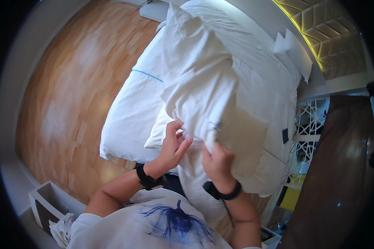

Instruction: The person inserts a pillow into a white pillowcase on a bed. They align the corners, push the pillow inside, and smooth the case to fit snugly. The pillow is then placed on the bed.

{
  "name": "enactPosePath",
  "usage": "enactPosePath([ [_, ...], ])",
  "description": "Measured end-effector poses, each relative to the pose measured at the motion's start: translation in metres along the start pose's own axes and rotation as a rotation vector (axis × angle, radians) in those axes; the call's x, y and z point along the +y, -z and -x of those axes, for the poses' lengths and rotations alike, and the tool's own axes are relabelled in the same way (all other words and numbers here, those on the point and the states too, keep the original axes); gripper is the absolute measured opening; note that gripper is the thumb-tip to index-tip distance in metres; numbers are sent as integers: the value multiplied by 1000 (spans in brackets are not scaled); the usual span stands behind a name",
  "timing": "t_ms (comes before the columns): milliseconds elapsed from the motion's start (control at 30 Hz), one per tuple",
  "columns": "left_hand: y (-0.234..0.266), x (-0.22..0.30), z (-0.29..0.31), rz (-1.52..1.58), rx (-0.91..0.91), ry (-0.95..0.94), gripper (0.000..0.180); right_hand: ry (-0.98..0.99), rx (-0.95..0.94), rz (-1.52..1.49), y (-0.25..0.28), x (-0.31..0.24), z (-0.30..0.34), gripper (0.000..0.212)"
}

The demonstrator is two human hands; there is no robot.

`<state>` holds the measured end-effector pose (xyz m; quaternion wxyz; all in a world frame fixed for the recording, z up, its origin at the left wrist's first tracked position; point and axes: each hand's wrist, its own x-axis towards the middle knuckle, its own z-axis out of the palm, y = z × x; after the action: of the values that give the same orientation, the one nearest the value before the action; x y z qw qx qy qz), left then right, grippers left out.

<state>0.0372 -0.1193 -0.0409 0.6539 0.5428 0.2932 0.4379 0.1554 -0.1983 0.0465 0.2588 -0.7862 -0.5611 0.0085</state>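
White cloth (199,79): one, loose and creased, held up over the bed; runs from the top centre of the frame down to the hands at the centre, with a further length hanging below them.
Left hand (174,145): at the centre of the frame, beside the cloth's lower part; fingers curled toward the cloth, thumb standing apart; whether the fingers grip it cannot be told.
Right hand (218,159): just right of centre; closed, gripping a bunched edge of the cloth.
Wristbands (230,191): two, black, one on each wrist.
Bed (124,120): white covers, wrinkled toward the top; spreads across the centre and upper centre, behind the cloth.
Blue line (147,75): thin, across the covers, left of the cloth.
Cream pillow (251,135): flat on the bed, right of centre, partly hidden by the cloth.
White pillows (299,60): upper right, leaning near the wall.
Padded panel (332,39): upper right corner, yellow light along its edge.
Floor (66,91): wooden planks, left side.
Shirt (180,222): white with blue print, bottom centre.
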Motion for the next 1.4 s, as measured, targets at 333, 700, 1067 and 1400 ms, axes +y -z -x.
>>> enactPosePath([
  [333,76,-78,16,-439,85,125,35,12,-466,-144,-93,-26,-23,28],
  [700,70,-35,-24,-597,382,-116,42,516,-30,62,-81,48,-153,26],
  [1067,73,-6,-36,-871,208,-316,19,621,-143,-28,-112,63,-200,12],
  [1400,82,1,0,-903,-235,-240,23,268,-578,-119,28,90,-46,12],
])
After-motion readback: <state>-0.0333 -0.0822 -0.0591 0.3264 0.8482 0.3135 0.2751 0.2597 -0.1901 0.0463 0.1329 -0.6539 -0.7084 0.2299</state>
